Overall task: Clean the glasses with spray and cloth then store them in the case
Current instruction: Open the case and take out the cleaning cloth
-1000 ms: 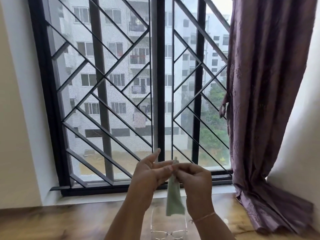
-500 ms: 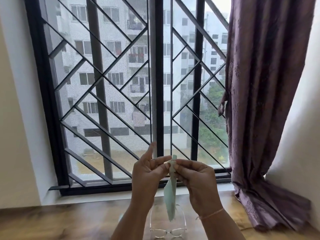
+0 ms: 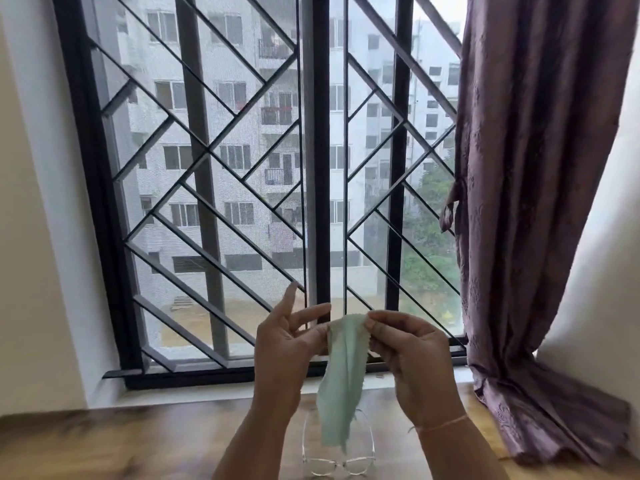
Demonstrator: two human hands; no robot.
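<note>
A pale green cloth [image 3: 343,382] hangs in the air in front of the window. My left hand [image 3: 287,344] and my right hand [image 3: 408,355] each pinch its top edge, a short way apart, so the top is spread and the rest dangles down. Below the cloth, clear-framed glasses [image 3: 337,462] lie on the wooden table [image 3: 138,445] with their arms unfolded and pointing away from me. The cloth hides part of the arms. No spray bottle or case is in view.
A window with a black diagonal grille [image 3: 214,202] fills the wall behind the table. A purple curtain [image 3: 530,202] hangs at the right, and its bottom bunches onto the table's right end.
My hands have moved apart, and the top edge of the cloth has spread from a narrow folded strip into a wider band. The glasses have stayed where they were.
</note>
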